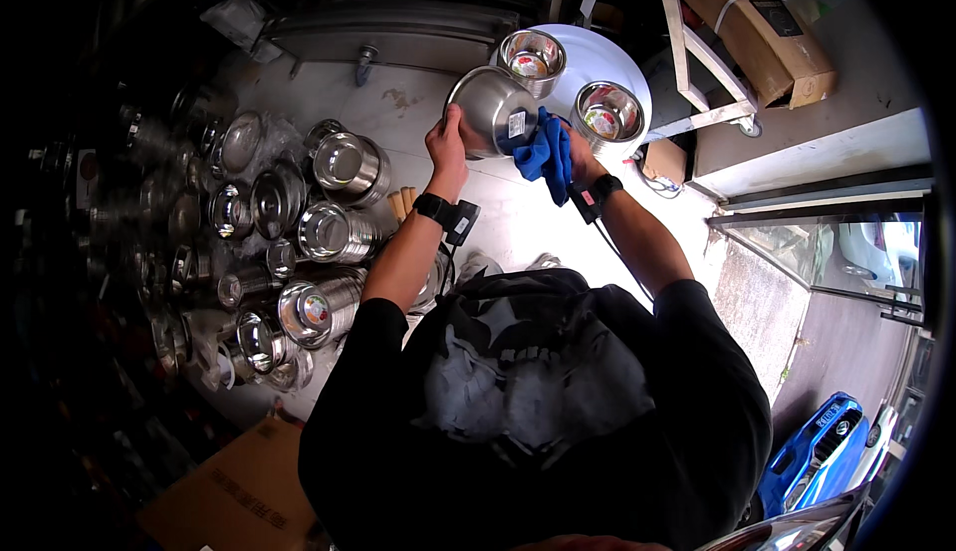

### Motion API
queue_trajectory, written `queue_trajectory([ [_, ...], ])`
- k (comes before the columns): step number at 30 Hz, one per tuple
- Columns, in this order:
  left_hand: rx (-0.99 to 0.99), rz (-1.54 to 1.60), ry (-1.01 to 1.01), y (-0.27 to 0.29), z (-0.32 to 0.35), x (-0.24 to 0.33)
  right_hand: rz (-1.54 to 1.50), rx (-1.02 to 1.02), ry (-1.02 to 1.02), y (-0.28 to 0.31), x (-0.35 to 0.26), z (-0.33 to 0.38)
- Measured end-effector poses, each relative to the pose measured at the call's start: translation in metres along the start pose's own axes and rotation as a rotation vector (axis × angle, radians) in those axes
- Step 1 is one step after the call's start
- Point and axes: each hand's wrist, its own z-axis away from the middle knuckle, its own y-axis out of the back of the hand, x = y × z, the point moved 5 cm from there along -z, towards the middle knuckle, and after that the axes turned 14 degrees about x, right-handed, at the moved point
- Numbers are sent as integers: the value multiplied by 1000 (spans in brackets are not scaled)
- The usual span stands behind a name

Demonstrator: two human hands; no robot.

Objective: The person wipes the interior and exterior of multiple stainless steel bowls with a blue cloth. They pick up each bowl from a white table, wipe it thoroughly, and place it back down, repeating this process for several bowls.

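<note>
A shiny stainless steel bowl [485, 103] is tipped on its side, with its outer wall and a small label facing me. My left hand [447, 156] grips it at its left edge, thumb on the outside. Closed around a crumpled blue cloth [545, 153], my right hand [585, 160] presses the cloth to the bowl's lower right side; the cloth partly hides its fingers. Behind the bowl, a second steel bowl [532, 56] stands upright on a round white tabletop [588, 45]. A third steel bowl [609, 113] stands there too, to the right.
Many steel pots and bowls [317, 312] crowd the floor on the left, some in clear plastic. A brown carton [234, 491] lies at the lower left. At the upper right are a white metal frame [697, 78] and a long cardboard box [757, 33].
</note>
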Motion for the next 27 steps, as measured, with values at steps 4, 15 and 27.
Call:
queue_trajectory([
  [4, 29, -14, 98, -6, -15, -4, -202, 210, 63, 85, -12, -40],
  [15, -130, -263, 4, -24, -24, -50, 545, 286, 732, -68, -94, 47],
  [27, -239, -187, 47, -44, -22, -37, 1496, 67, 1421, -102, -33, 61],
])
